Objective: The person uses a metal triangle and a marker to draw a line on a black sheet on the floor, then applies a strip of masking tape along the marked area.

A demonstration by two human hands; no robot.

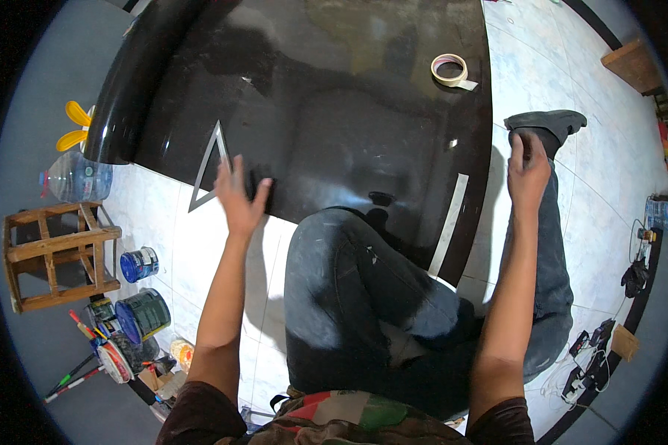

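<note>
A glossy black sheet (334, 126) lies on the floor before me, its far left side curled into a roll. My left hand (239, 200) hovers or rests at its near edge, fingers spread and slightly blurred, beside a grey triangular frame (220, 135). The fingers partly cover that triangle's right side; nothing shows in their grip. Over by my outstretched right leg, my right hand (528, 172) has its fingers drawn together just below the dark shoe (545, 121). Whatever it may pinch is too small to make out.
A roll of masking tape (449, 72) sits on the sheet's right part. A pale strip (450, 222) lies along its right edge. To the left are a wooden stool (59, 248), a large plastic bottle (85, 178) and paint buckets (142, 315). Cables (583, 371) lie at right.
</note>
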